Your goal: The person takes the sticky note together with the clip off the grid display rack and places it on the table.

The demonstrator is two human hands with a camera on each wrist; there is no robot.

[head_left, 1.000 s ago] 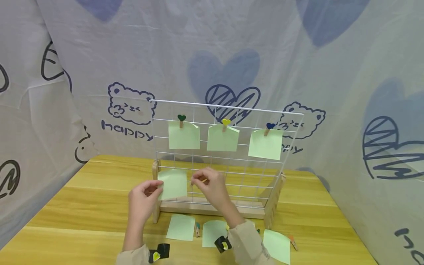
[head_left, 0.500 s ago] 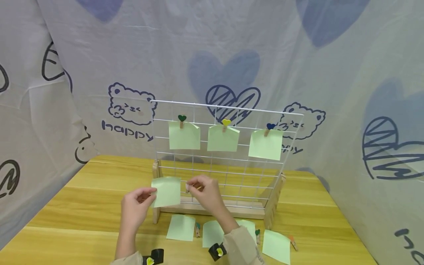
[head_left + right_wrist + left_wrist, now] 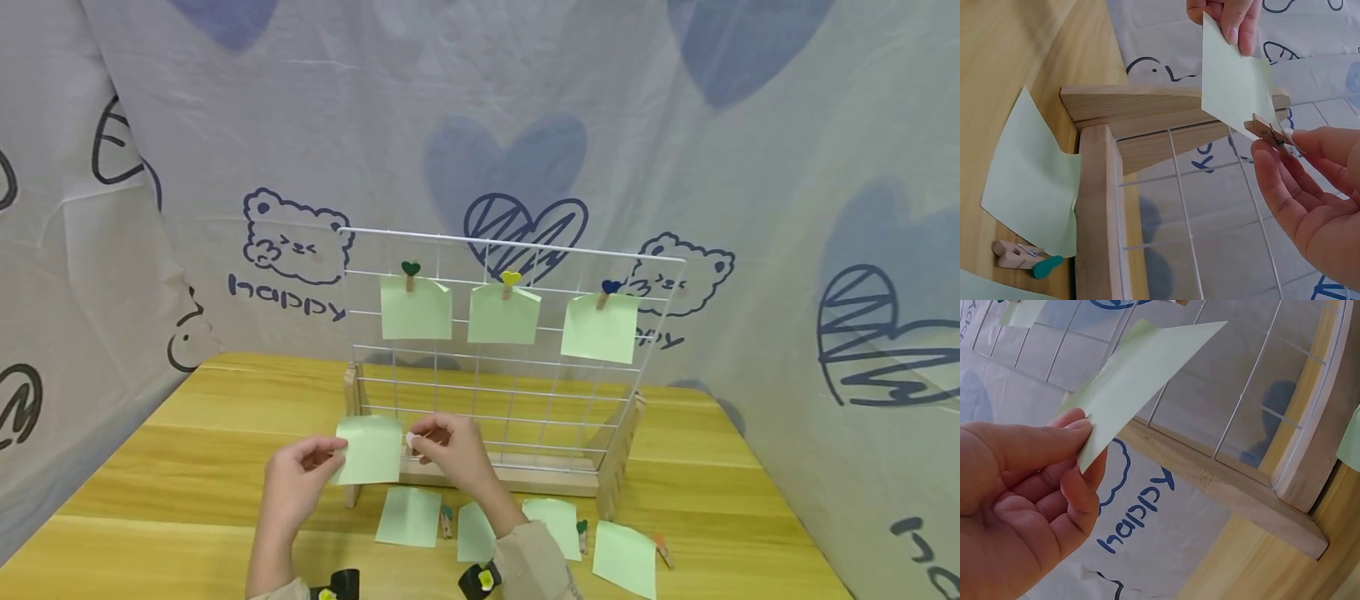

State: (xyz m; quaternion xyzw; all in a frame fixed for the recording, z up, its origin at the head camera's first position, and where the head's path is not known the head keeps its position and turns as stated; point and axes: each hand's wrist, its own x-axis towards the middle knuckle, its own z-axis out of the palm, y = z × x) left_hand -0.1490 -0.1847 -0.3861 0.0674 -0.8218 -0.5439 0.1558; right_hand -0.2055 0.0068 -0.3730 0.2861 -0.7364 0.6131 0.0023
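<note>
My left hand (image 3: 300, 479) pinches a pale green sticky note (image 3: 369, 451) by its left edge, between thumb and fingers, as the left wrist view also shows. Just right of the note, my right hand (image 3: 453, 450) pinches a small wooden clothespin (image 3: 1266, 130) with a whitish top. In the right wrist view the clothespin's tip lies close to the note; I cannot tell whether they touch. Behind both hands stands a white wire grid (image 3: 517, 385) in a wooden base (image 3: 517, 480). Three green notes hang in its upper part, among them one (image 3: 416, 308) under a green heart clothespin (image 3: 410, 270).
Several more green notes lie on the wooden table before the stand, such as one (image 3: 408, 517) at left and one (image 3: 625, 557) at right. Clothespins lie beside them, one teal (image 3: 447, 522), one green (image 3: 582, 536), one orange (image 3: 663, 550). A printed cloth (image 3: 360, 125) hangs behind.
Both hands have moved down and left, away from the grid, carrying the sticky note and the clothespin. The hung notes have stayed in place.
</note>
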